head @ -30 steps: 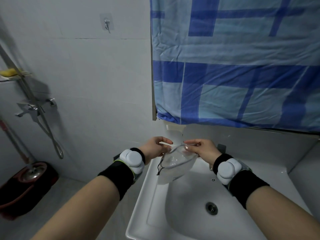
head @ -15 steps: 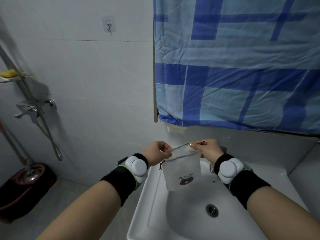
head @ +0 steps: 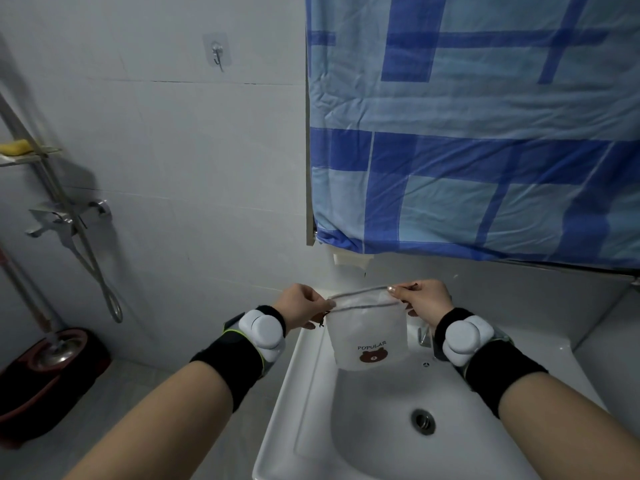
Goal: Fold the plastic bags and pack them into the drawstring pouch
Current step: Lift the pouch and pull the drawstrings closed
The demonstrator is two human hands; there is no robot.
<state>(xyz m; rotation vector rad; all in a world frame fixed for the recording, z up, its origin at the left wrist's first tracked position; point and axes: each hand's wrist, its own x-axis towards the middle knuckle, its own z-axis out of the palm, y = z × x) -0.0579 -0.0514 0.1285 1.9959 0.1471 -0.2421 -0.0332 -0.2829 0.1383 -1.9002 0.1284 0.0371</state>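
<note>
1. Both hands are up over the sink, each pinching one end of the pouch's top edge: left hand has the left corner by the dark cord, right hand has the right corner between thumb and fingers. Both wrists wear black bands with white pods on them.
2. Drawstring pouch hangs in the air between the hands, mouth up and pulled open, bottom pointing down toward the basin. Its grey rim runs left to right and the body hangs top to bottom. It's see-through white, with "POPULAR" and a brown bear face printed near the bottom, facing the camera.
3. Below it is a white sink with a metal drain.
4. Further back: a blue plaid cloth hangs over the wall above the sink, and a small hook is stuck on the white tiles.
5. Off to the left are a shower mixer with hose, a shelf with something yellow on it, and a red mop bucket on the floor.
</note>
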